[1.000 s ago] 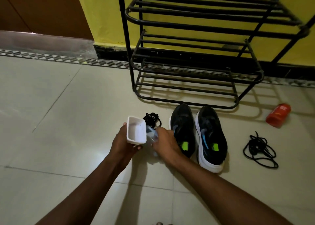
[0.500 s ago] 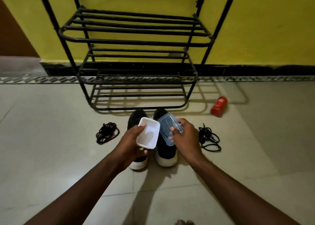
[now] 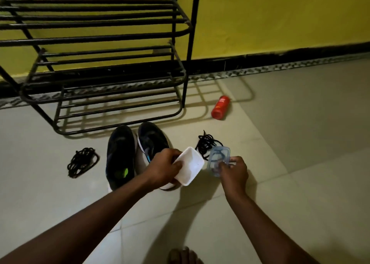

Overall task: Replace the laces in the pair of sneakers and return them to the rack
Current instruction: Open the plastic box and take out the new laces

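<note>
White plastic tub [image 3: 189, 165], one: we hold it in the left hand [image 3: 163, 167], fingers wrapped round its near-left end, open side up. Clear blue lid [image 3: 218, 159], one: pinched in the right hand [image 3: 234, 172] between thumb and fingertips. Half a second ago lid and tub sat edge to edge above the shoes. Now we have them apart, the lid carried right, over the right lace bundle [image 3: 208, 143]. Sneakers [image 3: 120, 155], one pair: side by side on the floor, just near of the rack [image 3: 192, 23], not yet on it. Left lace bundle [image 3: 83, 161]: on the tiles, left of the pair. We judge the tub freshly opened and the lacing not begun. Red bottle [image 3: 220, 107]: lying far right.
</note>
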{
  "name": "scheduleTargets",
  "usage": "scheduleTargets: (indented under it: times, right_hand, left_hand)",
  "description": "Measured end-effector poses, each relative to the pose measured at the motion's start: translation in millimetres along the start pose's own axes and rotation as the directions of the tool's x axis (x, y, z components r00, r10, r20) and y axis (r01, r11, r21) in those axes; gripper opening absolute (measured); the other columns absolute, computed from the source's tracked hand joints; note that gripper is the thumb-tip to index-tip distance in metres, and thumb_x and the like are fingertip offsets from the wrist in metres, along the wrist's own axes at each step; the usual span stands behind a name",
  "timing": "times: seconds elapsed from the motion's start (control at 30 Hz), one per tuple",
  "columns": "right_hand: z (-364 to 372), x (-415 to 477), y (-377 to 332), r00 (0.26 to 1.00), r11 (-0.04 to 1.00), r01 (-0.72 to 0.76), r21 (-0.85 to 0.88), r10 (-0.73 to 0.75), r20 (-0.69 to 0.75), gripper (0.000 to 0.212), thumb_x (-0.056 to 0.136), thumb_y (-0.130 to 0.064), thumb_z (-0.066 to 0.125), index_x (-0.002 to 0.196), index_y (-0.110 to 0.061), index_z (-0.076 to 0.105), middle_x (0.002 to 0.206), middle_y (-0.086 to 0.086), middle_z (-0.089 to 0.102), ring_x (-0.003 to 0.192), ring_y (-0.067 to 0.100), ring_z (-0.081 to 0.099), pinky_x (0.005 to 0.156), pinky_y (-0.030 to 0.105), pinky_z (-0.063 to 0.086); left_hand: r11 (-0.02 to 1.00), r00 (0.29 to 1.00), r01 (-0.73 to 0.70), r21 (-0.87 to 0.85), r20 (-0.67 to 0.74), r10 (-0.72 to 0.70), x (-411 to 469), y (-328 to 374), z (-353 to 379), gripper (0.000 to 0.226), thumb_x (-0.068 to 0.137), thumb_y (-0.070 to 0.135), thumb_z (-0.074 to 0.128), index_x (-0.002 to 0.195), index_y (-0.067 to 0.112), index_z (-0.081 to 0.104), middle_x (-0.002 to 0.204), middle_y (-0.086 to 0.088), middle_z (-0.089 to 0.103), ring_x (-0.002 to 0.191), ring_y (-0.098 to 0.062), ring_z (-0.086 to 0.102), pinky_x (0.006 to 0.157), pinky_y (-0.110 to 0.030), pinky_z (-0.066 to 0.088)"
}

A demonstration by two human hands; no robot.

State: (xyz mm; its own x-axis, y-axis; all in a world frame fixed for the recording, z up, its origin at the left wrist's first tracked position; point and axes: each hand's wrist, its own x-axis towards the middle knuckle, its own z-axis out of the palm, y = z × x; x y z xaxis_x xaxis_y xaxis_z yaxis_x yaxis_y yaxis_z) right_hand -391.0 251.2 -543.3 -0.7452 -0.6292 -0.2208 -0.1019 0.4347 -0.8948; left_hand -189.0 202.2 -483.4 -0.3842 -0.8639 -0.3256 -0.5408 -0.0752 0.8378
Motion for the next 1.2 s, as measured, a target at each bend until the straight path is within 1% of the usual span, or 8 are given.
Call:
scheduleTargets:
  times: [0.07, 0.23, 0.5, 0.67, 0.8, 0.9, 1.03, 1.2]
  right_hand:
    - [-11, 6, 6, 0.999, 0.999, -0.034, -0.01, 0.034, -0.016, 0.021, 0.079, -0.001, 0.072, 0.094, -0.008, 0.059, 0.07, 0.0, 0.066, 0.058, 0.01, 0.064, 0.056, 0.022, 0.055]
    - [-27, 28, 31, 0.986, 0.989, -0.145, 0.01, 0.145, -0.078, 0.019, 0.078, 0.001, 0.069, 0.089, -0.01, 0.059, 0.082, 0.016, 0.072, 0.064, 0.029, 0.072, 0.063, 0.042, 0.062]
    - [-43, 44, 59, 0.961, 0.978, -0.206, -0.007, 0.201, -0.192, 0.02, 0.076, -0.002, 0.08, 0.087, -0.001, 0.063, 0.083, 0.012, 0.068, 0.068, 0.023, 0.063, 0.057, 0.023, 0.047]
    - [-43, 48, 76, 0.958, 0.975, -0.201, -0.091, 0.177, -0.224, 0.031, 0.071, -0.019, 0.087, 0.077, -0.011, 0.057, 0.078, 0.011, 0.068, 0.066, 0.035, 0.07, 0.06, 0.048, 0.061]
    - [-50, 41, 65, 0.969, 0.94, -0.183, -0.289, 0.122, -0.217, 0.033, 0.078, -0.027, 0.082, 0.094, -0.005, 0.063, 0.098, 0.013, 0.066, 0.092, 0.033, 0.065, 0.062, 0.028, 0.04]
    - [-52, 33, 62, 0.977, 0.9, -0.068, -0.43, -0.027, -0.21, 0.031, 0.082, -0.026, 0.076, 0.104, -0.009, 0.063, 0.113, 0.016, 0.057, 0.111, 0.036, 0.052, 0.072, 0.032, 0.036]
    - [-40, 22, 64, 0.949, 0.863, 0.273, -0.425, -0.314, -0.029, 0.029, 0.078, -0.012, 0.076, 0.103, -0.011, 0.062, 0.109, 0.01, 0.051, 0.106, 0.033, 0.047, 0.084, 0.038, 0.044]
    - [-16, 13, 50, 0.862, 0.734, 0.502, -0.458, -0.467, 0.197, 0.033, 0.075, -0.017, 0.078, 0.105, -0.016, 0.065, 0.11, 0.005, 0.058, 0.106, 0.029, 0.051, 0.092, 0.042, 0.044]
  left_hand:
    - [0.994, 0.999, -0.04, 0.103, 0.016, 0.038, 2, 3, 7, 0.02, 0.092, 0.001, 0.052, 0.102, 0.004, 0.069, 0.092, -0.014, 0.069, 0.08, -0.028, 0.072, 0.059, -0.046, 0.062]
    - [0.991, 0.996, -0.028, 0.131, 0.09, 0.017, 14, 10, 36, 0.024, 0.096, -0.001, 0.047, 0.111, 0.0, 0.066, 0.098, -0.013, 0.064, 0.068, -0.019, 0.068, 0.051, -0.03, 0.06]
    - [0.967, 0.983, -0.001, 0.257, 0.176, -0.046, 55, -2, 87, 0.023, 0.087, -0.001, 0.049, 0.103, -0.002, 0.066, 0.105, -0.018, 0.066, 0.09, -0.034, 0.068, 0.066, -0.048, 0.062]
    - [0.891, 0.972, -0.067, 0.45, 0.231, -0.044, 66, -16, 105, 0.016, 0.091, 0.014, 0.057, 0.103, 0.01, 0.065, 0.107, -0.01, 0.069, 0.102, -0.028, 0.065, 0.071, -0.027, 0.042]
    - [0.832, 0.98, -0.138, 0.538, 0.197, 0.035, 67, -14, 108, 0.021, 0.096, 0.024, 0.055, 0.104, 0.008, 0.067, 0.108, -0.012, 0.069, 0.101, -0.028, 0.063, 0.072, -0.027, 0.037]
    - [0.78, 0.98, -0.189, 0.597, 0.171, 0.106, 66, -11, 99, 0.023, 0.1, 0.022, 0.05, 0.106, 0.006, 0.066, 0.111, -0.014, 0.065, 0.106, -0.03, 0.061, 0.079, -0.029, 0.04]
    - [0.717, 0.961, -0.256, 0.649, 0.093, 0.259, 59, -7, 79, 0.029, 0.099, 0.011, 0.049, 0.125, 0.009, 0.059, 0.119, -0.011, 0.056, 0.107, -0.029, 0.058, 0.084, -0.039, 0.053]
    - [0.483, 0.933, -0.201, 0.852, 0.016, 0.359, 44, -13, 50, 0.037, 0.092, 0.014, 0.055, 0.129, 0.016, 0.058, 0.118, -0.008, 0.058, 0.11, -0.028, 0.054, 0.092, -0.043, 0.05]
